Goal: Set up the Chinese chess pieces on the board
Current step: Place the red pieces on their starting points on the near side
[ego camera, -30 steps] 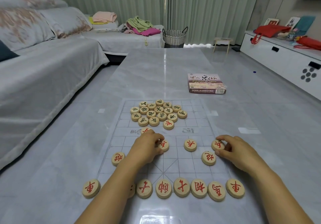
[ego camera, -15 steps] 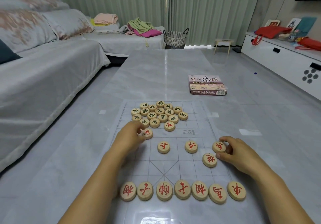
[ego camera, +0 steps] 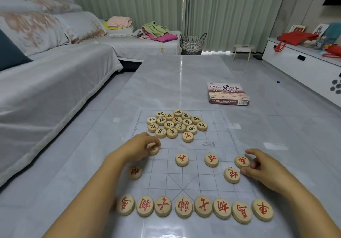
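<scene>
A thin printed chess board [ego camera: 217, 145] lies on the grey table. My left hand [ego camera: 137, 148] pinches a red-marked soldier piece [ego camera: 152, 148] at the board's left side. My right hand [ego camera: 262, 165] rests by the rightmost red soldier [ego camera: 242, 161], fingers loosely curled and touching it, thumb near the right cannon piece [ego camera: 232, 175]. Two more red soldiers [ego camera: 182, 159] stand in that row. The left cannon [ego camera: 135, 172] sits below my left wrist. A row of red pieces [ego camera: 183, 206] lines the near edge. A cluster of dark-marked pieces [ego camera: 176, 125] with one red soldier [ego camera: 187, 137] sits farther up.
The chess box [ego camera: 228, 94] lies on the table beyond the board to the right. A grey sofa [ego camera: 46, 82] runs along the left. A wicker basket [ego camera: 192, 43] and a white cabinet [ego camera: 304, 66] stand farther back.
My left hand left the middle soldier, moved up-left to a red soldier and now pinches it, drawing it toward the board's left side. My right hand stayed by the rightmost soldier.
</scene>
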`<move>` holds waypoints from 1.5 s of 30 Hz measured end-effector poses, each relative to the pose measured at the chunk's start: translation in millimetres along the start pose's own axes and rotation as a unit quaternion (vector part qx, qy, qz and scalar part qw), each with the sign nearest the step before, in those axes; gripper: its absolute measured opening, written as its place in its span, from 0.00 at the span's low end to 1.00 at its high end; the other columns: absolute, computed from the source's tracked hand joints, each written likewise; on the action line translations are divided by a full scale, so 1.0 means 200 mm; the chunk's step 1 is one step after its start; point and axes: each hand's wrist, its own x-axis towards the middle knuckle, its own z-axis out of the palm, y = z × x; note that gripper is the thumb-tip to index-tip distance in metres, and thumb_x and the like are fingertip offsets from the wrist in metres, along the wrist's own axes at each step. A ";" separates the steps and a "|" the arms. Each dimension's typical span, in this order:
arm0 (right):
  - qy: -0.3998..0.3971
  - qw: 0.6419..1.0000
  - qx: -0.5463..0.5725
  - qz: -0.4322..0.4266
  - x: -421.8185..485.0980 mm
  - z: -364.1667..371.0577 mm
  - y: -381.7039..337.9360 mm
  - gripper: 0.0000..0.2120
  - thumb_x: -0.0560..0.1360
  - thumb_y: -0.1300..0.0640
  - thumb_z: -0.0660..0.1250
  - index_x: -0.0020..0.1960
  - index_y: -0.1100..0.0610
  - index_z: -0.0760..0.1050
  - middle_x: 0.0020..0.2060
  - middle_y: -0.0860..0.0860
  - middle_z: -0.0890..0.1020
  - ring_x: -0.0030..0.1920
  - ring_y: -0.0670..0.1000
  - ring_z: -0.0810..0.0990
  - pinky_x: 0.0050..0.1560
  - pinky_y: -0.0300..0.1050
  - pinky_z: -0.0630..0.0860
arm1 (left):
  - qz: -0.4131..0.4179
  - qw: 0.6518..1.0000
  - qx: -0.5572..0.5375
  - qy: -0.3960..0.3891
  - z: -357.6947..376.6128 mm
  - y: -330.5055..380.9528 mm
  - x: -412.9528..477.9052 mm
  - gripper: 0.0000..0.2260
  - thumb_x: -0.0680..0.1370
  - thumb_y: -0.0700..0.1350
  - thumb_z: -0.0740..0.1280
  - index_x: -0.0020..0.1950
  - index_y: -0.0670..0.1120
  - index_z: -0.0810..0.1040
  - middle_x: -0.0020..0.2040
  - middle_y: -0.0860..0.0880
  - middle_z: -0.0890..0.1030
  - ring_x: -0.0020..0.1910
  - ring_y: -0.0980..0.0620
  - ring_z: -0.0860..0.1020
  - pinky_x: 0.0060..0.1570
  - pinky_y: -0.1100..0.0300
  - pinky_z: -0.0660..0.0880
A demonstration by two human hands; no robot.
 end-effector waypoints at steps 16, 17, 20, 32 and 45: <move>-0.001 0.982 -0.118 -0.146 0.18 0.17 -0.53 0.20 0.76 0.49 0.63 0.66 0.49 0.67 0.61 0.49 0.71 0.57 0.49 0.74 0.57 0.45 0.72 | -0.068 0.987 -0.106 0.095 0.03 -0.20 -0.12 0.11 0.75 0.44 0.67 0.58 0.50 0.78 0.54 0.50 0.70 0.57 0.47 0.73 0.57 0.59 0.70; -0.010 0.980 -0.130 -0.151 0.21 0.20 -0.56 0.20 0.76 0.50 0.63 0.67 0.48 0.66 0.65 0.50 0.69 0.60 0.50 0.73 0.58 0.46 0.71 | -0.053 0.987 -0.119 0.089 0.03 -0.22 -0.14 0.13 0.76 0.43 0.66 0.60 0.51 0.77 0.55 0.51 0.70 0.58 0.49 0.72 0.57 0.61 0.69; -0.023 0.971 -0.175 -0.161 0.29 0.24 -0.64 0.21 0.76 0.51 0.62 0.69 0.47 0.65 0.66 0.52 0.67 0.62 0.54 0.71 0.57 0.49 0.72 | -0.065 0.976 -0.190 0.085 0.01 -0.28 -0.19 0.24 0.74 0.36 0.67 0.68 0.52 0.69 0.57 0.52 0.69 0.59 0.50 0.71 0.57 0.62 0.68; -0.017 0.964 -0.232 -0.126 0.39 0.30 -0.71 0.19 0.75 0.53 0.63 0.66 0.50 0.67 0.63 0.52 0.70 0.59 0.54 0.73 0.54 0.49 0.73 | -0.136 0.965 -0.155 0.164 0.05 -0.27 -0.16 0.17 0.69 0.50 0.73 0.55 0.49 0.76 0.53 0.48 0.73 0.55 0.47 0.74 0.59 0.51 0.72; 0.036 0.971 -0.187 -0.147 0.34 0.34 -0.85 0.15 0.75 0.54 0.62 0.61 0.53 0.71 0.60 0.52 0.72 0.58 0.54 0.73 0.51 0.46 0.69 | -0.076 0.977 -0.174 0.100 0.03 -0.37 -0.23 0.20 0.76 0.39 0.65 0.67 0.52 0.70 0.55 0.52 0.69 0.58 0.51 0.72 0.61 0.58 0.70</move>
